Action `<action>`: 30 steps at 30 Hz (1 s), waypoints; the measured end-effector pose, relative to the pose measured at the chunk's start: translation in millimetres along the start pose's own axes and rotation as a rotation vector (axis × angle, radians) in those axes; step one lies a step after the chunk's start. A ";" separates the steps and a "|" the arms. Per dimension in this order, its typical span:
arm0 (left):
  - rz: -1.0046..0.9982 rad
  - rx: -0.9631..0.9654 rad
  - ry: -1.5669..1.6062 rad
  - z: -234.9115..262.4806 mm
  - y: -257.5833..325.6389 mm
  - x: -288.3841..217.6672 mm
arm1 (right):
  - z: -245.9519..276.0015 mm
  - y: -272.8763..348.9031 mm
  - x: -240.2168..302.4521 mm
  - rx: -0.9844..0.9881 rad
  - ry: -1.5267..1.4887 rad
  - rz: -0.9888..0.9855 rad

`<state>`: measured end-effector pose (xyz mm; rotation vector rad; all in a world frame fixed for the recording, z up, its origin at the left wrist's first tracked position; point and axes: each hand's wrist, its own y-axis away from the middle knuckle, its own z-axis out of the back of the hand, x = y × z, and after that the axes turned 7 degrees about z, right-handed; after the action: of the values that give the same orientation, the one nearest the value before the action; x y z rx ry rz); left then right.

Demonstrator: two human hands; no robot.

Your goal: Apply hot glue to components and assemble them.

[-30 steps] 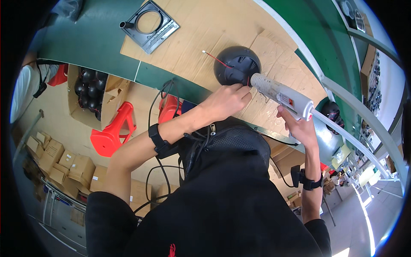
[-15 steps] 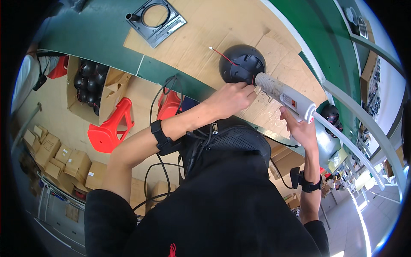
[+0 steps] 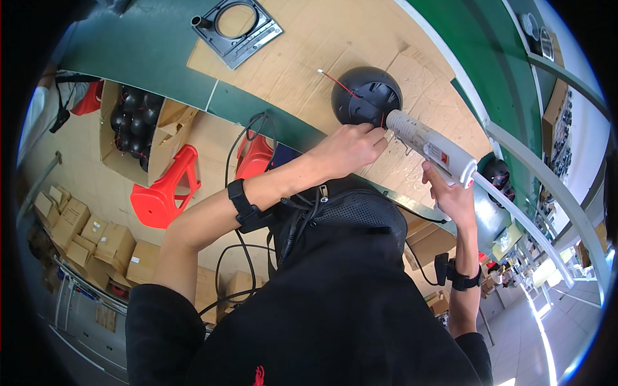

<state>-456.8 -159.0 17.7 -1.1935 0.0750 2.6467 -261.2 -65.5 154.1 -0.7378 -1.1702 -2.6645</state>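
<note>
A round black plastic shell (image 3: 365,87) lies on the cardboard sheet, its hollow, ribbed side partly in view. From it a thin red wire with a small white plug (image 3: 339,83) trails over the left rim. My left hand (image 3: 351,149) is at the shell's near edge, fingertips pinched around a second short red wire (image 3: 383,119); the exact grip is partly hidden. My right hand (image 3: 452,196) is wrapped around the handle of a white hot glue gun (image 3: 438,151). The gun's nozzle points at the shell beside my left fingertips, and a long pale glue stick (image 3: 521,219) runs out of its back.
A black square frame with a round opening (image 3: 256,46) lies farther off on the cardboard (image 3: 309,38). Left of the bench stand a carton of black balls (image 3: 164,138) and red stools (image 3: 154,204). Black cables (image 3: 226,186) hang near my left arm. Another black shell (image 3: 497,172) sits at right.
Almost nothing differs. The glue gun and my right hand have shifted very slightly, with the nozzle still beside my left fingertips and the shell in place.
</note>
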 end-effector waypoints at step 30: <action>0.040 -0.246 0.064 17.2 -5.3 5.5 | -3.9 4.7 -0.7 -0.044 -0.060 -0.067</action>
<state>-471.7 -150.4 25.3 -1.3648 -0.2236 2.7126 -260.6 -71.6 154.6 -0.8056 -1.1742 -2.7495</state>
